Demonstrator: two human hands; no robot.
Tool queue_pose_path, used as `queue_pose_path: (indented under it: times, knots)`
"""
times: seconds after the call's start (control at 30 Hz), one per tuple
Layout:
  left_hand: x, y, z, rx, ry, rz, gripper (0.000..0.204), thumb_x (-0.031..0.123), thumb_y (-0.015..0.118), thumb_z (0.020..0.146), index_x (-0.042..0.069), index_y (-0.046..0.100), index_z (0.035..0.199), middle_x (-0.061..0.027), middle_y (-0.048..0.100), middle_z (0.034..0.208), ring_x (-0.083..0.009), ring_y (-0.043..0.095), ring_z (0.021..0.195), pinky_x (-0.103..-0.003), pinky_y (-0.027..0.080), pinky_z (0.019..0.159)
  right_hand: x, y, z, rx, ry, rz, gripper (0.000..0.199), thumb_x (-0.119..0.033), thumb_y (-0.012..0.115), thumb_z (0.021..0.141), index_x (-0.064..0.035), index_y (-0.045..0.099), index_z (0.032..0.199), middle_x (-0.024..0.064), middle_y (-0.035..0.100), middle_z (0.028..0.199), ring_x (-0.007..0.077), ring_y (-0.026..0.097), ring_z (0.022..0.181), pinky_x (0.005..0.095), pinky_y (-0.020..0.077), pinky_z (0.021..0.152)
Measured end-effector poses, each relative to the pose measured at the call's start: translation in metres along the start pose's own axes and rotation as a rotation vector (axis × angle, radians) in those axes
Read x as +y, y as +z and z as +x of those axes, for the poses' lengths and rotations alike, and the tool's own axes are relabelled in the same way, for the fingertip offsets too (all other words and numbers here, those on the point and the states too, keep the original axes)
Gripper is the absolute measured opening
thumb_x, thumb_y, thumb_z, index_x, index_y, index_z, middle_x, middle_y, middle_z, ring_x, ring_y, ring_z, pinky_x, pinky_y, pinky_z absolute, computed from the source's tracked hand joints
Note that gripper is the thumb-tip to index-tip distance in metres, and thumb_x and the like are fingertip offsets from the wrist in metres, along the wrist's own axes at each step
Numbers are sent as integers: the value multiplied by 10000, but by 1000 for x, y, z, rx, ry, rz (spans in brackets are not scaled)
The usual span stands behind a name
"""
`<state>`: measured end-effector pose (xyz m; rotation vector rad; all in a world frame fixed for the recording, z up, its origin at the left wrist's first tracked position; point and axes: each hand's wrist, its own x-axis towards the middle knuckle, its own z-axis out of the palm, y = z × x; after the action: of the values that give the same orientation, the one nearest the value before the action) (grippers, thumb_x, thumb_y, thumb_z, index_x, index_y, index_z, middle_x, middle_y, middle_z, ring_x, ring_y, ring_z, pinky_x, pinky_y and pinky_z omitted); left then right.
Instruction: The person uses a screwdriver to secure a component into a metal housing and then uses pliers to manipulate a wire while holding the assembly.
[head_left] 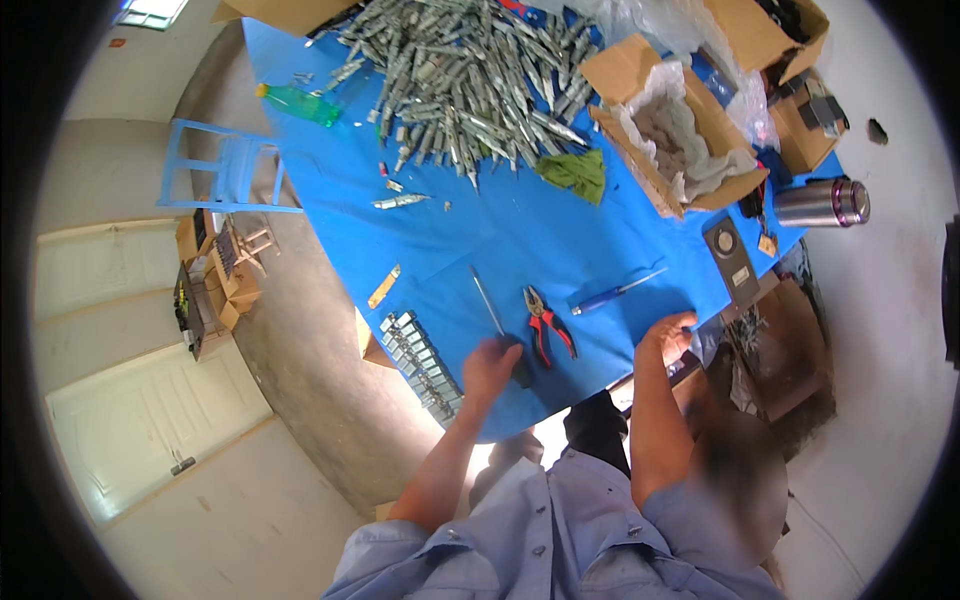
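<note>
On the blue-covered table, my left hand (489,366) is closed around the dark handle of a screwdriver (487,300), whose long metal shaft points away from me. Just right of it lie pliers (545,325) with red and black grips. Over by the table's right front edge is my right hand (668,338), fingers apart and curved, with nothing visible in it. A blue-handled screwdriver (612,293) rests between the pliers and that hand. Rows of small silvery metal parts (420,362) line the table edge left of my left hand.
Across the far side spreads a heap of grey metal pieces (460,80), with a green cloth (573,175) beside it. A lined cardboard box (735,165), a steel flask (820,203) and a dark flat device (731,258) stand right. A green bottle (300,103) lies far left.
</note>
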<state>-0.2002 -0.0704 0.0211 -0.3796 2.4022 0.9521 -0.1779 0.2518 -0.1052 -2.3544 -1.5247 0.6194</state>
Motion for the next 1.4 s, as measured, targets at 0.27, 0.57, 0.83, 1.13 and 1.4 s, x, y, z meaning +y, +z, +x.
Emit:
queue_pose_path:
  times: [0.27, 0.57, 0.83, 1.13, 1.4]
  knots:
    - [33, -26, -10, 64, 268, 77, 326, 265, 816, 934, 10, 703, 1103, -126, 731, 837, -259, 713, 749, -377, 562, 647, -40, -38, -22, 21, 133, -72, 822, -698, 359, 975, 6, 777, 1040, 252, 780, 1012, 465, 754, 907, 576, 585, 837]
    - [74, 7, 12, -150, 892, 467, 466, 99, 821, 832, 143, 690, 1276, -94, 583, 1382, -294, 678, 1070, -419, 628, 755, -47, -41, -35, 30, 62, -38, 891, -789, 431, 943, 35, 751, 1048, 232, 778, 896, 404, 760, 829, 519, 590, 741]
    - [69, 12, 41, -320, 987, 635, 402, 53, 794, 757, 142, 703, 1139, -49, 596, 1189, -282, 679, 1018, -412, 626, 714, -63, -60, -40, -57, 159, -101, 918, -805, 446, 932, 27, 744, 1178, 253, 777, 1079, 416, 758, 974, 515, 591, 865]
    - [79, -20, 48, -221, 960, 660, 377, 50, 774, 811, 113, 676, 1169, -39, 633, 1119, -273, 671, 984, -398, 620, 722, -59, -53, -40, -28, 172, -66, 946, -826, 480, 900, 17, 731, 1249, 259, 765, 1147, 425, 744, 1058, 527, 576, 936]
    - [140, 46, 48, -138, 1022, 446, 359, 182, 842, 838, 88, 636, 1117, -67, 647, 999, -292, 665, 889, -413, 591, 647, -57, -48, -39, 29, 167, -48, 890, -806, 519, 908, 9, 739, 1189, 255, 773, 1078, 438, 747, 1007, 532, 580, 900]
